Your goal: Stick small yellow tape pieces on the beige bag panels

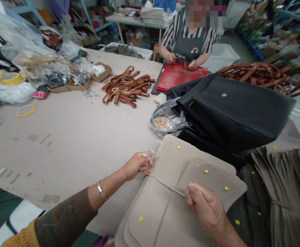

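Observation:
A thick stack of beige panels point(165, 161) with rounded corners lies at the table's front edge, small yellow markers dotted over it. Across its top runs a thin pale cord point(167, 186). My left hand point(139, 164) pinches the cord at the stack's left side; a whitish strip shows around one finger. Closed in a fist, my right hand point(207, 206) grips the cord's other stretch above the panels. The cord looks taut between both hands. Whether it passes underneath the stack is hidden.
A black bag point(237, 106) stands just beyond the stack, and bundled panels point(288, 185) sit at right. Brown straps point(129, 85) lie mid-table. Yellow tape point(25, 110) is at left. Opposite, a co-worker point(188, 41) handles a strap over a red board point(175, 77).

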